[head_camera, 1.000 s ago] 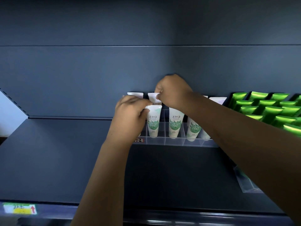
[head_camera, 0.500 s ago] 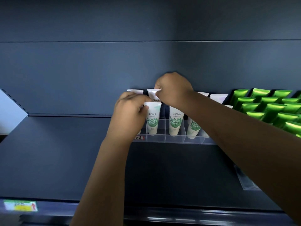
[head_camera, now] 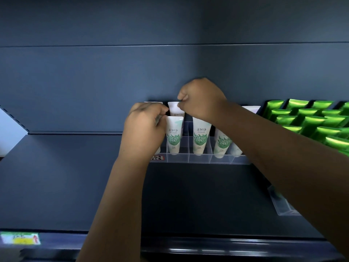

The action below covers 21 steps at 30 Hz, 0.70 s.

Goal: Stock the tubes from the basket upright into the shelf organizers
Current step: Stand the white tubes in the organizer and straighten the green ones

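Note:
Several white tubes with green leaf prints stand cap-down in a clear shelf organizer at the back of a dark shelf. My left hand pinches the top left corner of the front white tube in the organizer's second slot. My right hand reaches further back and pinches the flat top edge of the rear white tube behind it. More white tubes stand to the right, partly hidden by my right forearm. The basket is out of view.
Rows of green tubes fill the shelf's right side. A second clear organizer lies under my right forearm. A dark shelf surface stretches left and forward. A price label sits on the shelf's front rail.
Both hands have stayed on the same two tubes with only slight shifts; the view has drifted a little.

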Tool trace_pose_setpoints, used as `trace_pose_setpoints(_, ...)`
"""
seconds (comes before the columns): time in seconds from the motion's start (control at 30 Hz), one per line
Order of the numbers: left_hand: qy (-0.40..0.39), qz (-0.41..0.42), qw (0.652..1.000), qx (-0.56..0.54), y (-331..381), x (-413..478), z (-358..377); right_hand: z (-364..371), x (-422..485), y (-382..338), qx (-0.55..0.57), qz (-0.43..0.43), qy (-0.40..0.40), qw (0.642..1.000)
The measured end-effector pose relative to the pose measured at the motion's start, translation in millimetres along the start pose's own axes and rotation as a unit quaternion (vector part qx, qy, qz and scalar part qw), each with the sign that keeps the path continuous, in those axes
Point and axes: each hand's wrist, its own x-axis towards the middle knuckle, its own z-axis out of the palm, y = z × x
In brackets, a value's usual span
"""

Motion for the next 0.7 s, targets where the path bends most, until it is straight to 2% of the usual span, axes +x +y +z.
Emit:
trace_pose_setpoints(0.13,0.027,0.006,0.999,0.017,3,0,-2,-24,-3,16,0.013,-0.008,0.018,1.000)
trace_pose_setpoints(0.27,0.036,0.024,0.999,-0.001,21,-1,-2,-35,-4,35,-0.030,0.010,0.010,0.999)
trace_pose_setpoints(0.37,0.022,0.074,0.997,-0.013,42,-2,6,-39,-10,45,-0.046,0.028,-0.009,0.999)
trace_pose_setpoints(0.47,-0.012,0.128,0.991,0.034,49,-2,21,-39,-17,48,-0.037,0.014,-0.025,0.999)
trace_pose_setpoints(0.57,-0.049,0.125,0.987,0.083,47,2,30,-35,-20,49,-0.031,-0.003,-0.040,0.999)
trace_pose_setpoints(0.7,-0.058,0.132,0.982,0.125,48,2,38,-29,-20,49,-0.028,-0.019,-0.028,0.999)
